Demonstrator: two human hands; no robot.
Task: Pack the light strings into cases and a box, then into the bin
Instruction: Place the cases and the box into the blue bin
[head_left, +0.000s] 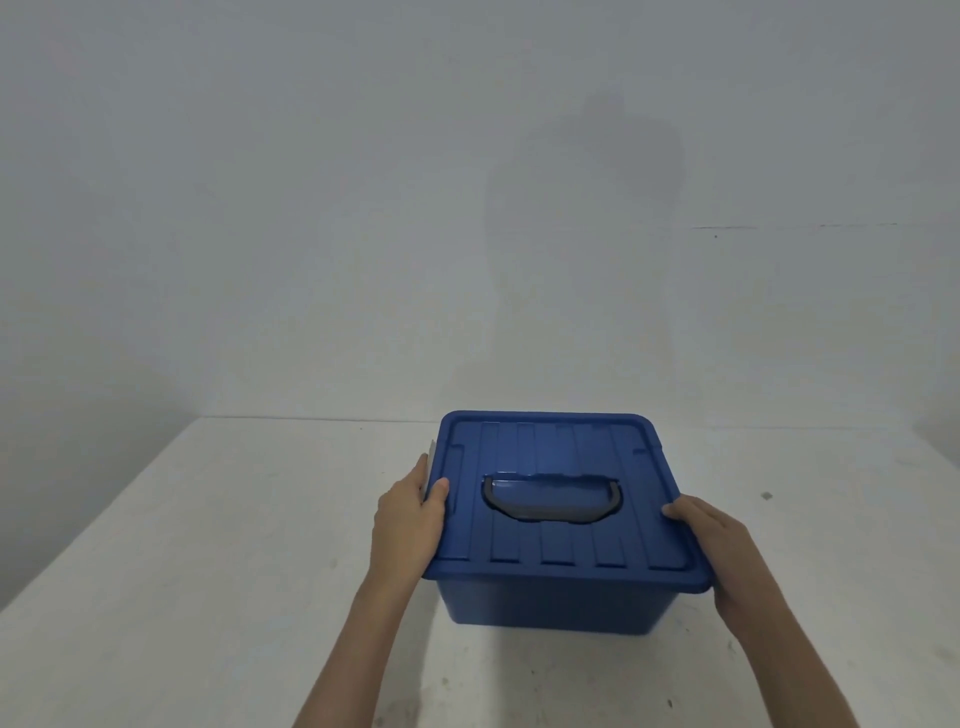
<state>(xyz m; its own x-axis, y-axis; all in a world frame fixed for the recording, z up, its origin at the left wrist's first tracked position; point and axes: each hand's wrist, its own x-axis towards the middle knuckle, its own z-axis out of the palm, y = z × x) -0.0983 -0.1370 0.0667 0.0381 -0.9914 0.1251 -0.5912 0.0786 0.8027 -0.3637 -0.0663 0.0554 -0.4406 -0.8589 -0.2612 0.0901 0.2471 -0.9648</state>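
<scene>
Bin (556, 608) sits on table (208, 519) w/ lid (561, 540) on, squarely btwn the hands: left hand (410, 519) grips lid's left edge, right hand (711, 540) its right front corner, thumbs on top, neither nearer.

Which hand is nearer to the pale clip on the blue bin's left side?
Left. The left hand grips the lid at its left edge beside the pale clip; the right hand holds the lid's right edge, across the blue bin.

Blue bin (556, 608), ribbed blue lid (566, 543), grey handle (556, 518).
</scene>
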